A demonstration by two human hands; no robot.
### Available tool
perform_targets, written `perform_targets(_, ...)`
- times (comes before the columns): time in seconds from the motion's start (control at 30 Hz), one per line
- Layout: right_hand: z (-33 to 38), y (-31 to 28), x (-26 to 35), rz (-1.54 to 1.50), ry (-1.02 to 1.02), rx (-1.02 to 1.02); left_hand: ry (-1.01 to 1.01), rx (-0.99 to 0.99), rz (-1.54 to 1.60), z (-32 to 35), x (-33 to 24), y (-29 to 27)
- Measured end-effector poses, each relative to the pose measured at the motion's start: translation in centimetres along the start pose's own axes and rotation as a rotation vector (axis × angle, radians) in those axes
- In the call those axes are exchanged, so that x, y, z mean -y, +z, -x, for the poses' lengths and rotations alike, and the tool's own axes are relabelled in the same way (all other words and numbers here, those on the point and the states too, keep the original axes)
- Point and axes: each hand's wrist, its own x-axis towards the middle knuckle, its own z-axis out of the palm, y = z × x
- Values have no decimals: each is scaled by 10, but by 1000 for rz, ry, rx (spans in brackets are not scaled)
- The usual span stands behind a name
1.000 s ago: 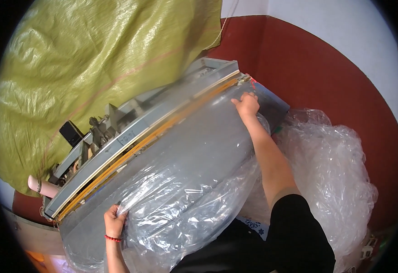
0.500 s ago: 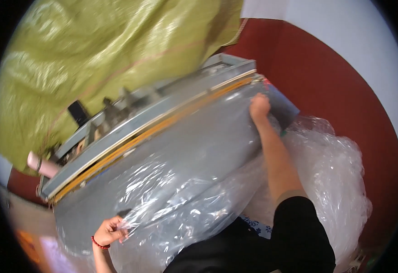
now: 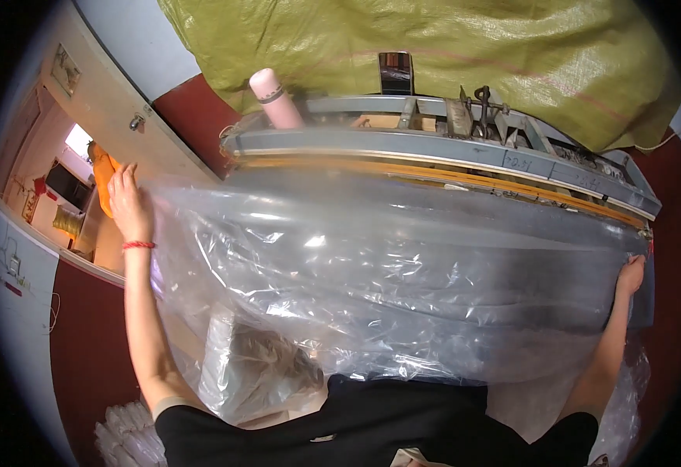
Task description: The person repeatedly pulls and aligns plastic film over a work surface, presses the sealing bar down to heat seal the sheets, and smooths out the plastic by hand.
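A wide sheet of clear plastic film (image 3: 333, 272) spreads between my two arms, over a grey flat surface (image 3: 504, 210). My left hand (image 3: 130, 206), with a red bracelet at the wrist, is raised at the film's left edge. Its fingers point up and look closed on that edge; the thumb is hidden. At the far right end, my right hand (image 3: 631, 274) is closed in a pinch on the film's other side. Beyond the film runs a long grey metal frame (image 3: 434, 152) with an orange strip (image 3: 403, 170) along its near side.
A pink bottle (image 3: 276, 100), a phone (image 3: 396, 73) and metal clamps (image 3: 482, 109) are at the frame. A yellow-green woven sheet (image 3: 512, 47) hangs behind. Bundled plastic (image 3: 251, 366) lies below at left. A white door (image 3: 115, 93) stands open at left.
My left hand has swung up and out to the left with the film, which is now spread wide. The view has turned left, bringing the door in. My right hand still grips the film.
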Motion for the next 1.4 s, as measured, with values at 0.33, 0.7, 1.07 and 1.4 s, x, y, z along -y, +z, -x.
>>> perform_targets(0.33, -17, 16, -59, 73, -112, -87, -87, 1010, 416, 152, -27, 89)
perform_targets(0.7, -31, 38, -93, -207, -143, -99, 101, 619, 789, 126, -123, 122)
perform_targets(1.07, -36, 17, -179, -804, 5, 66, -66, 412, 618, 101, -159, 138)
perform_targets(1.4, -5, -31, -181, -954, 89, 33, -154, 423, 641, 96, -174, 152)
